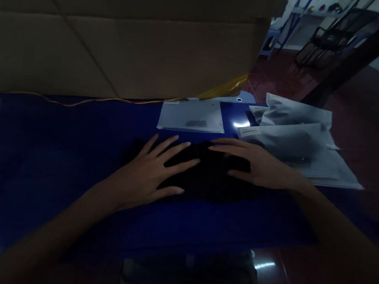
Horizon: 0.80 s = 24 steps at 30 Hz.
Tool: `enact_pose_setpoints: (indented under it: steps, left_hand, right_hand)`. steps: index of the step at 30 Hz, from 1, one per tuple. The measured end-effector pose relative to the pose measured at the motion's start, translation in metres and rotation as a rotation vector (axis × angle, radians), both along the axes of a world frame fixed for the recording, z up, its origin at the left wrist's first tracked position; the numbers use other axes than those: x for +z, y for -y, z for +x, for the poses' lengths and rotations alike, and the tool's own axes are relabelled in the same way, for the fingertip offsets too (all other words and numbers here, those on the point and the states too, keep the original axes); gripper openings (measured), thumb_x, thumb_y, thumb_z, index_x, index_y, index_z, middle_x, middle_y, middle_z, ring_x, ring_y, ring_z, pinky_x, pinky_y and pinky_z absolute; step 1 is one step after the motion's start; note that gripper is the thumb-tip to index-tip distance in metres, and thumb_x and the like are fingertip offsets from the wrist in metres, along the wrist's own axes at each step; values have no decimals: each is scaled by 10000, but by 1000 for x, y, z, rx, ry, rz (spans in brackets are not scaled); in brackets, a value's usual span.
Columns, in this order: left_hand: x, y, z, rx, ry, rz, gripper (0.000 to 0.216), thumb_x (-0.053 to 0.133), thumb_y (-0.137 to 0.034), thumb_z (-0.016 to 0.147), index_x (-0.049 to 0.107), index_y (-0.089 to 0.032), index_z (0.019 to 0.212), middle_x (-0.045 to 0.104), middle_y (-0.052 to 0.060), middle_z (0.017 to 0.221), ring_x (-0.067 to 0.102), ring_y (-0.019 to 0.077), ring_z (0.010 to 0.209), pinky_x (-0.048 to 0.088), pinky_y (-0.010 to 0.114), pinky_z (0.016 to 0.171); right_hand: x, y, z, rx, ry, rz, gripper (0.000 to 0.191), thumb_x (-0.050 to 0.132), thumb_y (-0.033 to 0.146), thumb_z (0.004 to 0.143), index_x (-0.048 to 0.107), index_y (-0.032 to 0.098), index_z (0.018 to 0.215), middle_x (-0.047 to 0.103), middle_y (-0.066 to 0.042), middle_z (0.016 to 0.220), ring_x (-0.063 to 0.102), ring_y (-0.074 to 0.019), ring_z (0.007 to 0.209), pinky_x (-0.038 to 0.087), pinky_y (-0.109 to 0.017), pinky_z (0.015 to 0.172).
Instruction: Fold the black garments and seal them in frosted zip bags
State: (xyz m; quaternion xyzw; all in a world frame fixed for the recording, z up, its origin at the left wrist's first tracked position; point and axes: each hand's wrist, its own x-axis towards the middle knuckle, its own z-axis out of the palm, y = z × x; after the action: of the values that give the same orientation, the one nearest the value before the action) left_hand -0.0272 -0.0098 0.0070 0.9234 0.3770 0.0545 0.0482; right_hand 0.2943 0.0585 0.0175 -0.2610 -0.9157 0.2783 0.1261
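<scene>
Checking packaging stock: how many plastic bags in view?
At least 3: a flat bag just beyond the black item, plus a rear bag and a front bag overlapping on the right. More may be hidden in that overlapping pile.

The place looks like a small packing workroom: labelled plastic bags (pixel 290 138) lie right on a blue table (pixel 54 144), large cardboard (pixel 135 48) stands behind, and a chair (pixel 358 21) stands far right on tiled floor (pixel 280 75).
</scene>
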Motion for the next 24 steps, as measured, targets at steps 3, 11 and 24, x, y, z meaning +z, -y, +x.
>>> enact_pose_setpoints:
  steps: [3, 11, 24]
  left_hand:
    - [-9, 0, 0, -6, -32, -132, 724, 451, -685, 1033, 195, -436, 1663, 133, 60, 1769, 124, 460, 1608, 145, 805, 1211]
    - [-11, -7, -4, 26, -46, -208, 731, 433, -718, 1023, 140, -484, 1651, 15, 12, 1775, 39, 457, 1615, 97, 798, 1222]
    - [-4, -18, -34, 137, -133, -114, 563, 308, -570, 1112, 127, -513, 1642, 86, -27, 1774, 49, 390, 1631, 114, 751, 1253]
  right_hand:
    - [-1, -1, -3, -79, -76, 86, 529, 632, 307, 998, 536, 341, 1517, 602, -32, 1518, 597, -266, 1363, 535, -445, 1110]
    - [-17, 3, -8, -325, 264, 561, 571, 604, 452, 1009, 555, 129, 1478, 633, -221, 1377, 588, -426, 1252, 556, -576, 946]
    - [-8, -1, -9, -542, 314, 245, 293, 722, 426, 938, 677, 216, 1138, 784, -56, 971, 744, -290, 886, 540, -385, 767]
